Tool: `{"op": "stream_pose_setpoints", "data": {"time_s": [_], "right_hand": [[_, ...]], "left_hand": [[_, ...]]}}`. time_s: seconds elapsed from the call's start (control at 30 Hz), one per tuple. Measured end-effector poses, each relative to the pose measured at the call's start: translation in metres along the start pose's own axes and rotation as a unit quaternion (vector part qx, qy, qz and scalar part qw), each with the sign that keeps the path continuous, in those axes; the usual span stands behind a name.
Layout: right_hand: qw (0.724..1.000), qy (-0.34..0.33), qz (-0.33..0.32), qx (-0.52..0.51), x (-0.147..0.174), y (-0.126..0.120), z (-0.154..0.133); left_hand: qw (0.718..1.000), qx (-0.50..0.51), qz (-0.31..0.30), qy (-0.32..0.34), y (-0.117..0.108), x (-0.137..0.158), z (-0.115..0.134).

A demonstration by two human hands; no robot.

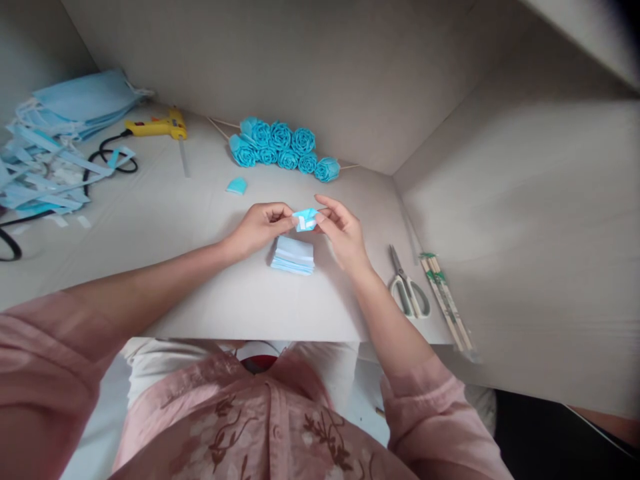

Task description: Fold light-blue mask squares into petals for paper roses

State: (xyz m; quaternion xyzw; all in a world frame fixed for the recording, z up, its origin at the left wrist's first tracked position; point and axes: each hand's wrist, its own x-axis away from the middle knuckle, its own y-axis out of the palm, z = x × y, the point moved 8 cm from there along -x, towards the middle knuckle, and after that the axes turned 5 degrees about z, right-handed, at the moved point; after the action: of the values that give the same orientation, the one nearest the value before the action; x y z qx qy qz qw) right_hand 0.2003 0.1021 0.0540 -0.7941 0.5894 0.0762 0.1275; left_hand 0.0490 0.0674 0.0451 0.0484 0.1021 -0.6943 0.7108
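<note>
Pinched between the fingers of both hands, a small folded blue piece was held up near the middle of the head view, just beyond a stack of pale-blue sheets. The left hand gripped its left edge with thumb and fingertips, the other fingers curled in. The right hand held the opposite edge, its thumb on the near face and its index finger raised clear of the piece. White patches showed on the side turned toward the wearer.

Under the hands lay a pale tabletop. A loose blue piece with a rounded edge rested beyond the left hand. Farther back, near the rear wall, blue rosette flowers lay clustered together, with thin stems sticking out at both ends. To the left were a yellow glue gun, with a thin pale stick below its front end, a black cord, a pile of blue face masks and a tangle of strips. To the right, scissors lay beside wrapped wooden sticks, near the side wall.
</note>
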Motion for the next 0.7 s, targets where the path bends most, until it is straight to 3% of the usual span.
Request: {"op": "stream_pose_setpoints", "data": {"time_s": [0.27, 0.47, 0.6, 0.7], "right_hand": [[1.0, 0.001, 0.015, 0.012, -0.001, -0.001, 0.003], [0.999, 0.007, 0.029, 0.019, -0.002, -0.004, 0.005], [0.998, 0.017, 0.065, -0.003, -0.006, -0.013, 0.008], [0.997, 0.024, 0.071, -0.02, -0.007, -0.014, 0.011]], "left_hand": [[0.999, 0.044, -0.004, -0.017, 0.0, -0.001, 0.0], [1.0, 0.022, 0.011, -0.007, -0.001, -0.003, -0.004], [0.995, -0.069, 0.066, 0.043, -0.027, -0.016, 0.02], [0.951, -0.253, 0.14, 0.106, -0.067, -0.029, 0.052]]}}
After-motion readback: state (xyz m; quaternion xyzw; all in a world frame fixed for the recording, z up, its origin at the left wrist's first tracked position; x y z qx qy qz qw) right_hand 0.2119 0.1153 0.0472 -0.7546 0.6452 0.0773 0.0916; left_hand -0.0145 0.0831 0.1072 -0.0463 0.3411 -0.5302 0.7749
